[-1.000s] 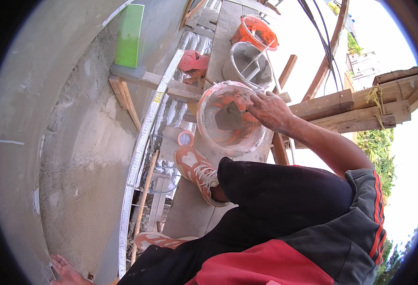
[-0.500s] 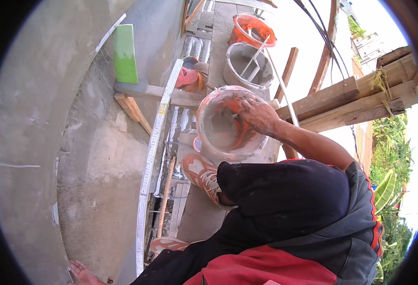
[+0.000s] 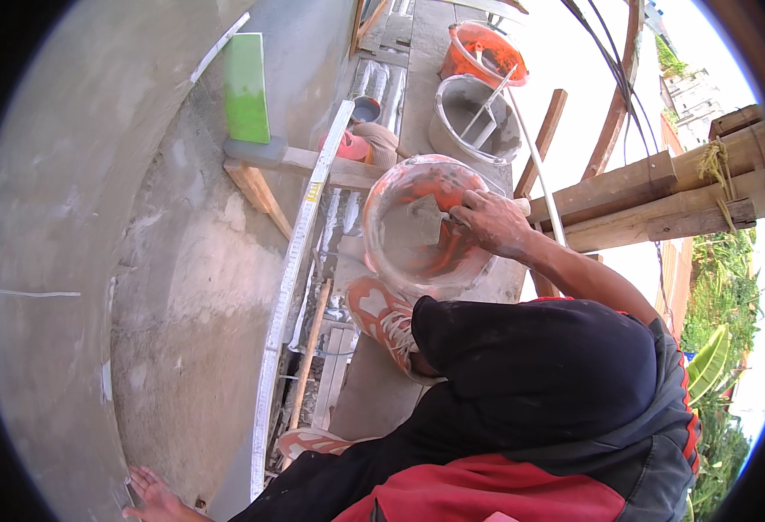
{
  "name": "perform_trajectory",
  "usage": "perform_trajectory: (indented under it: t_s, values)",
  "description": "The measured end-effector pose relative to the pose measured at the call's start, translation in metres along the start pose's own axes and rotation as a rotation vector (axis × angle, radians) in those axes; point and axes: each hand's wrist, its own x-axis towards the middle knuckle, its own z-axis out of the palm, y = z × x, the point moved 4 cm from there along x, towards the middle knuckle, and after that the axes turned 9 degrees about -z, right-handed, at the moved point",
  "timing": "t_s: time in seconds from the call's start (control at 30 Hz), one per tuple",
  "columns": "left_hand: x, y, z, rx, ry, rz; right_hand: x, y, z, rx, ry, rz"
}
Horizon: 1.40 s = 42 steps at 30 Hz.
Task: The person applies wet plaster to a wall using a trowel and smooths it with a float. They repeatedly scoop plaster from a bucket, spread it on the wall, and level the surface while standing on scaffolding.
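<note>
My right hand (image 3: pixel 491 224) is closed round the handle of a trowel (image 3: pixel 423 223), whose mortar-coated blade is inside an orange bucket (image 3: pixel 452 285). Grey wet mortar (image 3: pixel 397 228) sits in that bucket, and its rim is smeared with it. At the lower left my left hand (image 3: pixel 156 499) has its fingers spread against the grey wall (image 3: pixel 182 383), with nothing visible in it. The wall is part smooth plaster, part rough and patchy.
A long pale straightedge (image 3: pixel 291 287) leans between me and the wall. Beyond are a grey bucket (image 3: pixel 452 130) holding a pale tool and an orange bucket (image 3: pixel 461 61). A green board (image 3: pixel 246 91) stands on a wooden support. Timber beams (image 3: pixel 661 196) jut in from the right.
The trowel blade, hardly visible before, now shows plainly in the bucket, lifted and turned by my right hand. My view has shifted slightly. My left hand stays at the wall.
</note>
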Motion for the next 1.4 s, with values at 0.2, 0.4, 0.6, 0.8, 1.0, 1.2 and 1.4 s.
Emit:
perform_trajectory:
  t_s: [0.2, 0.4, 0.6, 0.8, 1.0, 1.2, 1.4]
  values:
    - [-0.004, -0.007, 0.004, -0.046, -0.042, -0.051, -0.023, 0.017, -0.013, 0.127, 0.213, -0.103]
    - [-0.003, -0.006, -0.002, -0.042, -0.032, -0.018, -0.033, 0.021, -0.047, 0.205, 0.260, -0.103]
    - [0.013, -0.007, -0.014, -0.104, -0.002, -0.080, -0.006, -0.044, -0.115, 0.272, 0.328, -0.314]
    - [0.005, 0.002, -0.015, -0.041, 0.063, -0.051, 0.067, -0.180, -0.138, 0.311, 0.214, -0.644]
    - [0.003, -0.010, -0.016, -0.037, 0.058, -0.049, 0.141, -0.318, -0.059, 0.908, 0.108, -0.691]
    - [0.002, -0.009, -0.011, 0.002, 0.065, -0.062, 0.196, -0.430, 0.069, 1.272, 0.142, -0.563]
    - [-0.001, -0.011, -0.016, -0.014, 0.153, -0.053, 0.225, -0.493, 0.085, 1.380, 0.167, -0.617]
